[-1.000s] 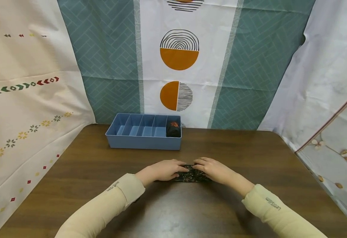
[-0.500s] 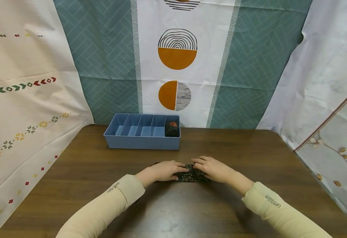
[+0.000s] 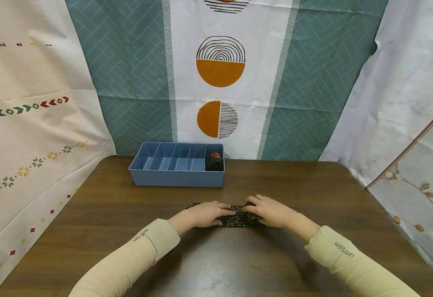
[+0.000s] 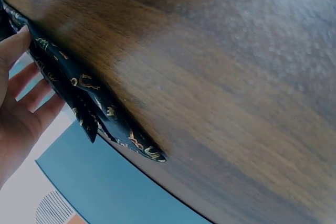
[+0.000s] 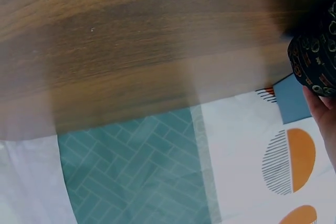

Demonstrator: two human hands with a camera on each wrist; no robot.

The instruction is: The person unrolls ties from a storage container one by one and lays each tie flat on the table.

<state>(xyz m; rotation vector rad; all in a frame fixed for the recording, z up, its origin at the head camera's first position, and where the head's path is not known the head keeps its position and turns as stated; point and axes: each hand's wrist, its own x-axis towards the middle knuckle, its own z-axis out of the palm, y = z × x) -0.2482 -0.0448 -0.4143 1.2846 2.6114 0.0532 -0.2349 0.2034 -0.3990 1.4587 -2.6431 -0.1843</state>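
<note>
A dark necktie [image 3: 236,220] with a small multicoloured pattern lies crosswise on the table in the head view. My left hand [image 3: 206,214] rests over its left part, fingers extended along it. In the left wrist view, thumb and fingers lie at opposite edges of the necktie [image 4: 113,111], whose loose folds and pointed end trail past the hand. At the right end, my right hand [image 3: 270,212] holds a rolled portion under curled fingers. The right wrist view shows this thick rolled part of the necktie [image 5: 314,61] with fingertips against it; most of that hand is out of frame.
Behind the hands stands a blue divided box [image 3: 177,178]. Its rightmost compartment contains a dark roll [image 3: 214,162] with an orange-red motif. The brown wooden table [image 3: 283,181] ends at patterned cloth hangings [image 3: 309,82] along the back and sides.
The right hand first shifts slightly left, then back right, and a dark roll now shows under its fingers. The left hand stays almost in place. The whole head view has shifted a little.
</note>
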